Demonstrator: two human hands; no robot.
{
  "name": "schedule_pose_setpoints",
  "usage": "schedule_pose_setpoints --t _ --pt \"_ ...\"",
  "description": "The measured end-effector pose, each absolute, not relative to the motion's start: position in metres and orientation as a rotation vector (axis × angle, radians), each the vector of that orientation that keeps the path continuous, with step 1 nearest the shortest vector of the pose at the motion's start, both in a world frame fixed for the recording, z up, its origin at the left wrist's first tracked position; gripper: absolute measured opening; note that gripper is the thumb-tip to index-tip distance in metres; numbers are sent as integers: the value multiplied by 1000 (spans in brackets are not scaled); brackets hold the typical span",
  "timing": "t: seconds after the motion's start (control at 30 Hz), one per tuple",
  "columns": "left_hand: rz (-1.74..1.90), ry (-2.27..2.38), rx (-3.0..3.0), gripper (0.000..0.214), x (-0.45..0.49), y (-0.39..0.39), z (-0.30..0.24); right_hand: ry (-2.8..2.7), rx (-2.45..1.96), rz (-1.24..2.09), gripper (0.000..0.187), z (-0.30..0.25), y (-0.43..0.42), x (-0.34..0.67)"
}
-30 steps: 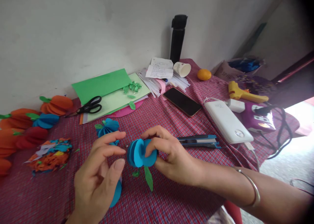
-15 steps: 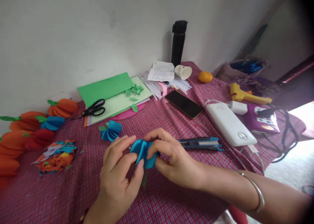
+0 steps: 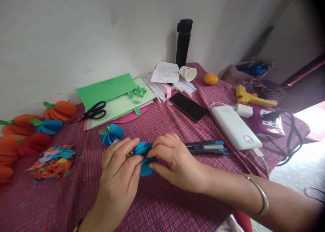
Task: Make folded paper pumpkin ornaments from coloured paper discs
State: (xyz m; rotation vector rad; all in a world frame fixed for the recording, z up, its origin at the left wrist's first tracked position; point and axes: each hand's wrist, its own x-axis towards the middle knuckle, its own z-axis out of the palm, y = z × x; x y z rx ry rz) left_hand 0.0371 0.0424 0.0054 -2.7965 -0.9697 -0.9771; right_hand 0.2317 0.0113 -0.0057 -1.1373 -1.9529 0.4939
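Between both hands is a blue folded paper pumpkin [image 3: 146,169] with several rounded layers. My left hand [image 3: 119,171] pinches its left side between thumb and fingers. On the other side, my right hand [image 3: 175,161] has thumb and fingertips closed on the paper. Part of the pumpkin is hidden behind the fingers. Just beyond my left hand rests another blue paper pumpkin [image 3: 113,134] with a green leaf. A blue and black stapler [image 3: 207,147] lies behind my right hand on the checked cloth.
At left are orange paper pumpkins [image 3: 61,110], a red one [image 3: 35,144] and a heap of paper scraps [image 3: 54,162]. Scissors [image 3: 95,111] lie on green sheets [image 3: 106,89]. A phone [image 3: 189,106], white power bank [image 3: 236,128] and yellow glue gun [image 3: 254,98] are at right.
The blue paper in my hands has been turned, so its layers now lie more sideways. My right fingers have shifted on it. The camera view has moved slightly.
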Motion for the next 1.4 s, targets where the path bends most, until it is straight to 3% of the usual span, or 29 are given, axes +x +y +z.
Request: schedule_pose_setpoints --t 0.2,0.47,0.93,1.13,1.4 --pt "-1027 -991 -2799 13 43 37 11 -1985 -1127 454 14 -8 13 231" --pt "-1015 -975 -2816 13 42 36 10 -1978 -1157 492 6 -8 13 231" --pt "-1070 -1002 -2887 16 43 34 11 -1980 -1124 520 8 -7 12 230" --pt "-1309 -1485 -2877 29 34 32 19 -1967 -1082 538 10 -10 13 232" --pt "-1264 -1640 -2993 19 33 36 17 -1991 -1088 491 12 -9 12 232"
